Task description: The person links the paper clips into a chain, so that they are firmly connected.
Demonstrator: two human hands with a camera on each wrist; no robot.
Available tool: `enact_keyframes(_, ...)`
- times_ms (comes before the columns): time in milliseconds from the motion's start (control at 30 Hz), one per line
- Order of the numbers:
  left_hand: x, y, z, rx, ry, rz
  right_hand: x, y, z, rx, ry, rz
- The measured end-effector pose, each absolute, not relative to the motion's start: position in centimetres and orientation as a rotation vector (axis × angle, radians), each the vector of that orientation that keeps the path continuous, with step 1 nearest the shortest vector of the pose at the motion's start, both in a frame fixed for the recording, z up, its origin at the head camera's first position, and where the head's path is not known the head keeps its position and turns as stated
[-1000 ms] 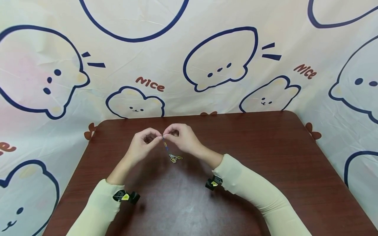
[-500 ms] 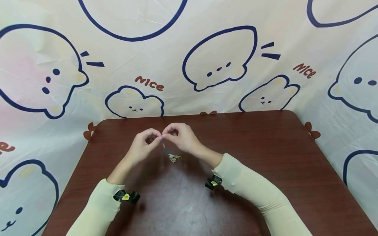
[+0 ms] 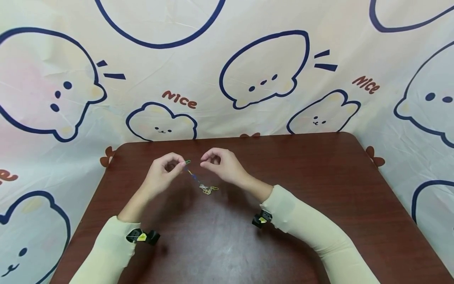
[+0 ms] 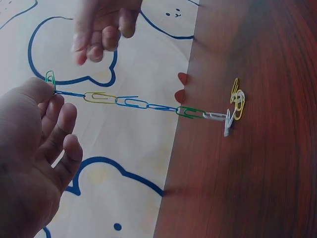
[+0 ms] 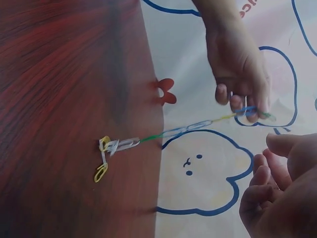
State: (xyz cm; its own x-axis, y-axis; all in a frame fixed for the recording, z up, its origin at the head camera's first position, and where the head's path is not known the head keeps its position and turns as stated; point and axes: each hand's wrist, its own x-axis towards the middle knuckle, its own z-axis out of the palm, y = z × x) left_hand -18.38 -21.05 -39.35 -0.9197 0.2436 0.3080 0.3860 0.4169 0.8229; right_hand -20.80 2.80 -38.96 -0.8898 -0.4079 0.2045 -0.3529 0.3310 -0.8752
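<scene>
A chain of linked paper clips, in blue, yellow, green and white, hangs from my left hand. Thumb and forefinger pinch it near its top, where a green paper clip sticks out past the fingertips. The lower white and yellow paper clips lie in a small heap on the table. To the right of the chain, my right hand is raised with loosely bent fingers and a gap between thumb and forefinger. Nothing shows between them.
The dark brown wooden table extends around both forearms. Behind it and along its sides hangs a pale cloth printed with cartoon outlines. A black wrist camera sits on each cuff.
Both hands were together at the chain's top. The right hand has let go and drawn away to the right, while the left hand has moved left with the chain, uncovering the green paper clip.
</scene>
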Motion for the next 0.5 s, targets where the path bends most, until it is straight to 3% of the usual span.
enact_keyframes(500, -17.5, -25.0, -39.6, -0.472, -2.497, -1.422, -21.0, 4.4, -42.5, -0.652, 2.52, -1.614)
